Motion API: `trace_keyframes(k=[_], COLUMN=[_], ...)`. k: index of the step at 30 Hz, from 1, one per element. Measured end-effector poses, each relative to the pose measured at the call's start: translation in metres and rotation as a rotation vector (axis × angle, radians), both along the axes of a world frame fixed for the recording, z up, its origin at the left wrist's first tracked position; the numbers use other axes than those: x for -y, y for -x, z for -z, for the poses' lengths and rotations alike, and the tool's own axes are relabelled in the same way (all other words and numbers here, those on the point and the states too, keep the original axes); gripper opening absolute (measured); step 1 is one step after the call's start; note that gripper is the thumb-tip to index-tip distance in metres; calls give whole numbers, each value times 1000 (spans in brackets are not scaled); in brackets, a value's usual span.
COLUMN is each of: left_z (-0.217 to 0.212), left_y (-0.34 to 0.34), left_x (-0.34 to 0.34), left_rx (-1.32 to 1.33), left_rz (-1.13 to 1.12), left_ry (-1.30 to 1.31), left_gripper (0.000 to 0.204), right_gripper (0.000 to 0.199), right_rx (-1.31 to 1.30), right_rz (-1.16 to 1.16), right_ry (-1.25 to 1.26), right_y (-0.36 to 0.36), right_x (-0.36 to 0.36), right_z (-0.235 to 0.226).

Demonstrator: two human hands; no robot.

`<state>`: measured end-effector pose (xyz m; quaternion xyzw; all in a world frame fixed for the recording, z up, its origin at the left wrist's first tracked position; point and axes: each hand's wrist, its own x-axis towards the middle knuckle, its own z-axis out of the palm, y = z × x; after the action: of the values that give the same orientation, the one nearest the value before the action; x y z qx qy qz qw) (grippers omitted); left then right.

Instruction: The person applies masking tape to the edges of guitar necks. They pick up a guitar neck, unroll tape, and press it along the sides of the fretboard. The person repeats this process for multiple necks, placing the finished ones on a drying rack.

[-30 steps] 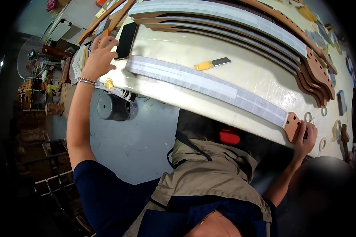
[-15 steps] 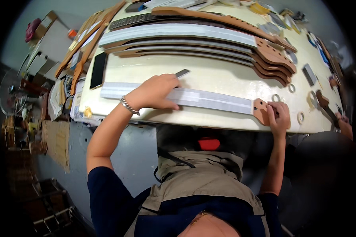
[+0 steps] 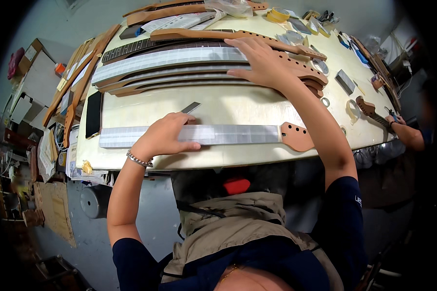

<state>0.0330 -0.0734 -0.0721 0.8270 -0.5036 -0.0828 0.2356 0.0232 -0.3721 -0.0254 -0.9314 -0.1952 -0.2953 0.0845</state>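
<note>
On the table before me lies a guitar neck (image 3: pixel 243 134) with its fingerboard covered in pale tape and its bare wooden headstock at the right. My left hand (image 3: pixel 164 136) rests across it, thumb stretched along the tape. A flat grey metal blade (image 3: pixel 191 107) with a slanted end sticks out from its curled fingers; the rest is hidden. Beyond lies a stack of taped guitar necks (image 3: pixel 170 63). My right hand (image 3: pixel 260 63) reaches over the stack's right part, fingers outstretched over the top neck and thumb at the near side. Contact there is hard to make out.
A phone (image 3: pixel 93 114) lies left of the stack. An untaped neck (image 3: pixel 194 34) lies behind it. Tape rolls (image 3: pixel 353 110) and a grey block (image 3: pixel 345 82) sit on the right. Another person's hand (image 3: pixel 392 122) holds a neck (image 3: pixel 369 109) at the far right.
My right hand has left the headstock of the near neck and moved up and left over the stack. The left hand stays on the near neck. The view has shifted.
</note>
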Motion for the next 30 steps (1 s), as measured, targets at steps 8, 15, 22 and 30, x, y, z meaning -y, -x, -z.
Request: trace_keyframes(k=[8,15,22,30], left_z=[-6,-13,3,19], left_y=[-7,24,60,68], left_x=[4,-5,-15,-13], left_rx=[-128,-48,243,355], left_rz=[9,-123,-122,-85], left_ry=[-126,2,226,256], left_gripper=[54,46,42,42], right_gripper=[55,58,57,61], right_rx=[-191,-148,-120,-89], right_rz=[44,37,16,32], right_ry=[183,-8,-55,-9], right_y=[-43,6,89,109], right_x=[-2,-21,-50,-80], right_z=[-4,-25,-5,30])
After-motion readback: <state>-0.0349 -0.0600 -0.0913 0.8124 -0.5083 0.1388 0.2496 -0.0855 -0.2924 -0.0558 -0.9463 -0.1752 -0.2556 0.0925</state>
